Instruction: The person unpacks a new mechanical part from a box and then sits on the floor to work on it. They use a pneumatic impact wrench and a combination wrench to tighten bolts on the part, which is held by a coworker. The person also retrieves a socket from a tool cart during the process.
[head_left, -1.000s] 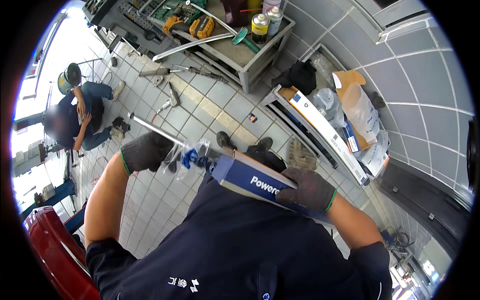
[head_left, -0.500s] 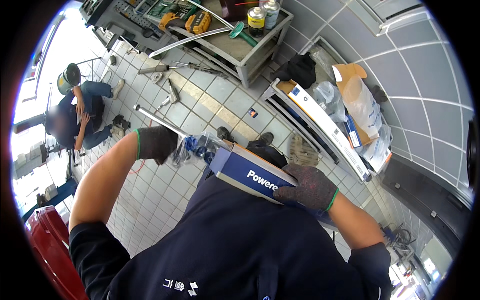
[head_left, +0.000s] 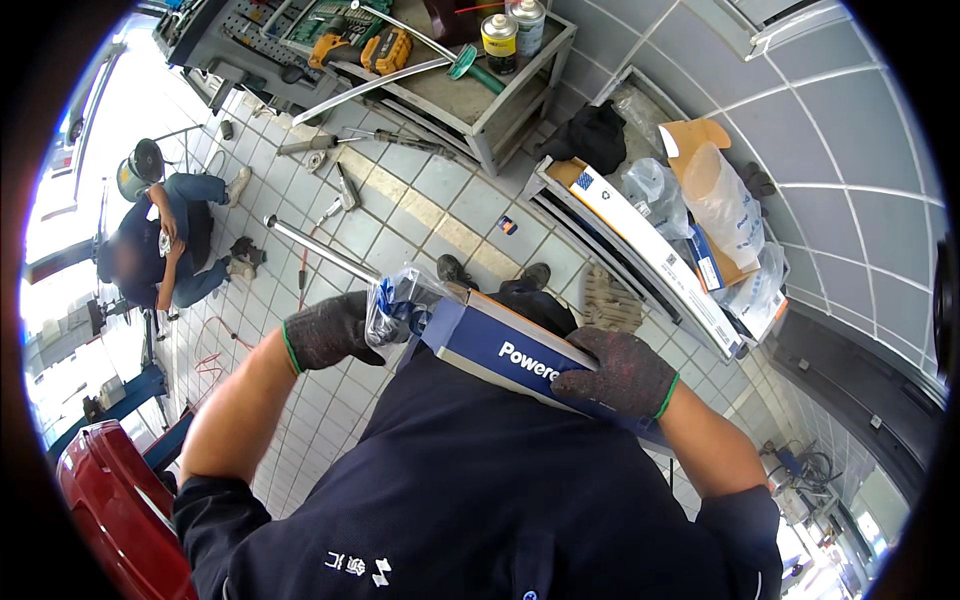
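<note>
A long blue cardboard box [head_left: 510, 345] lies slantwise against my front, its open end toward the left. My right hand [head_left: 625, 375], in a dark knit glove, is wrapped over the box's right part. Out of the open end comes what looks like a shock absorber, its shiny metal rod [head_left: 320, 248] pointing up and left. Crumpled clear plastic wrap [head_left: 405, 298] with blue patches covers the stretch nearest the box. My gloved left hand [head_left: 335, 332] is closed at the lower left side of this wrap; its fingertips are partly hidden.
Ahead stands a metal cart [head_left: 480, 110] with a drill [head_left: 335, 45] and spray cans [head_left: 500, 42]. A low rack [head_left: 630, 260] at right holds boxes and plastic bags. Tools, including an air ratchet [head_left: 345, 190], lie on the tiled floor. Another person [head_left: 165, 240] sits at left.
My left hand has moved down and right, closer to the plastic wrap and box. My right hand stays on the box. The seated person's hands have shifted slightly.
</note>
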